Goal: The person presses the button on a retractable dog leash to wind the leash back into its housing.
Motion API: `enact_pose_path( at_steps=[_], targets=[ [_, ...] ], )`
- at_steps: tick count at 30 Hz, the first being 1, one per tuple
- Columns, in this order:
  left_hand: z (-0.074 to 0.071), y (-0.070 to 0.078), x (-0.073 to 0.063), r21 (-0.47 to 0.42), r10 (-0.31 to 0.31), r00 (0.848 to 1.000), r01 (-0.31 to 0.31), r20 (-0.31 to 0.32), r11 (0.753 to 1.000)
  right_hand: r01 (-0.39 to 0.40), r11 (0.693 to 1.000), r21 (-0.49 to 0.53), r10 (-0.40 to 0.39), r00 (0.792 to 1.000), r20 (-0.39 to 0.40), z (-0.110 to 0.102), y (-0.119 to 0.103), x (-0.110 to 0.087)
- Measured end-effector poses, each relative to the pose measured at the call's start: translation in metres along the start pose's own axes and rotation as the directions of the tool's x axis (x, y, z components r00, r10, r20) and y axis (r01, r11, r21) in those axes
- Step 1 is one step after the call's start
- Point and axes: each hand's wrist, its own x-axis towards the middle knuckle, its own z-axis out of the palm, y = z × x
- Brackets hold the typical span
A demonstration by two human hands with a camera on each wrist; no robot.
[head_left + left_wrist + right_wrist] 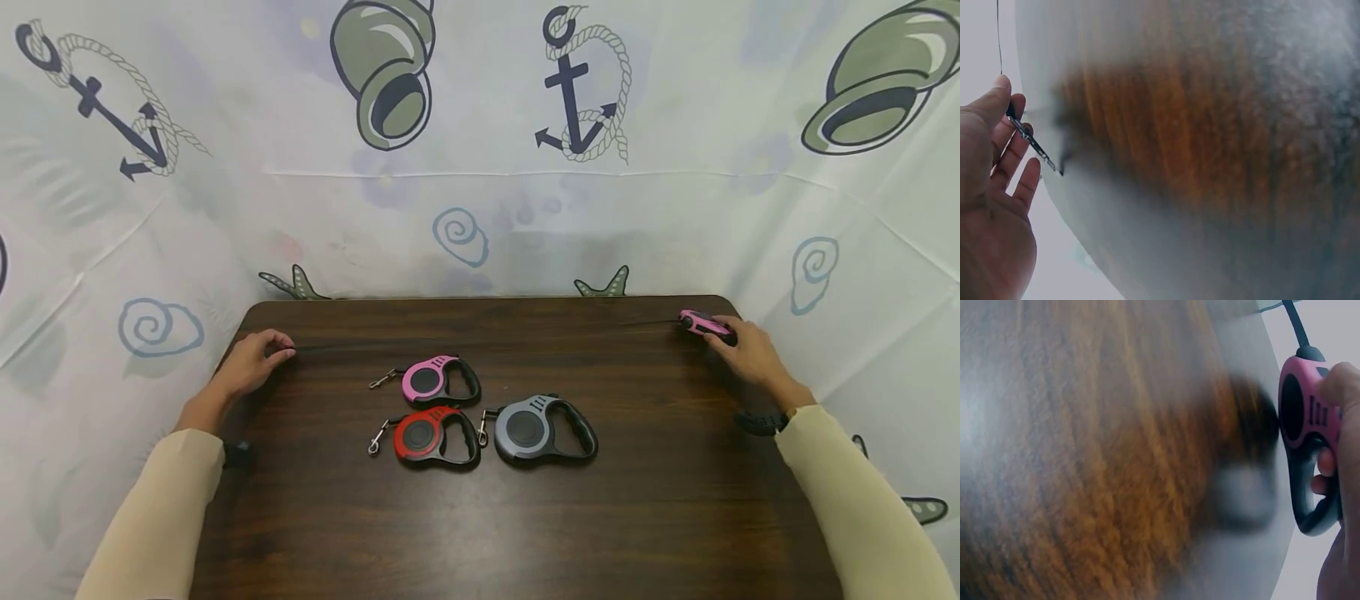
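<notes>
Item: pink-and-black hard-shelled retractable leash with a closed loop handle (1300, 394), at the far right corner of the dark brown wood-grain table (525, 533). Its thin dark cord (1295, 325) spans the far side to the far left, ending in a slim silvery metal clip (1035, 145).

Handling (judged): casing light, stiff, smooth, perhaps slippery; best taken by the loop. Cord soft and pliant, likely sprung; best taken beside the clip.

Right hand (753, 358): wrapped on the leash, thumb across the pink shell, fingertips showing through the loop.

Left hand (251, 362): thumb and forefinger together, pinching the cord at its clip end; other fingers loosely extended, apart.

Also on the table, left of centre: second pink-and-black leash (426, 381); nearer, red-and-black leash (418, 437); right of that, larger grey-and-black leash (525, 428).
</notes>
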Motion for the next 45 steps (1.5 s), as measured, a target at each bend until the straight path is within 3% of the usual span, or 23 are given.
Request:
enact_pose_path(
  at_steps=[9,20,29,37,45],
  targets=[
    [-0.011,0.005,-0.003,-0.015,0.136,0.985,-0.139,-0.109,0.990,-0.036,0.998,0.051,0.039,0.998,-0.056,-0.008,-0.007,-0.001],
    [-0.027,0.016,-0.008,-0.036,0.100,0.990,-0.105,-0.102,0.994,-0.182,0.970,0.162,0.195,0.979,-0.067,-0.016,-0.012,-0.007],
    [-0.037,0.020,-0.014,-0.018,0.090,0.991,-0.092,-0.096,0.996,-0.190,0.919,0.345,0.212,0.977,-0.024,-0.026,-0.007,-0.012],
    [-0.042,0.022,-0.021,-0.042,0.069,0.995,-0.072,-0.071,0.997,-0.208,0.881,0.425,0.214,0.976,0.033,-0.041,0.002,-0.010],
    [-0.044,0.026,-0.025,-0.095,0.080,0.994,-0.087,-0.077,0.992,-0.200,0.802,0.563,0.208,0.977,0.051,-0.059,-0.004,-0.007]
  ],
)
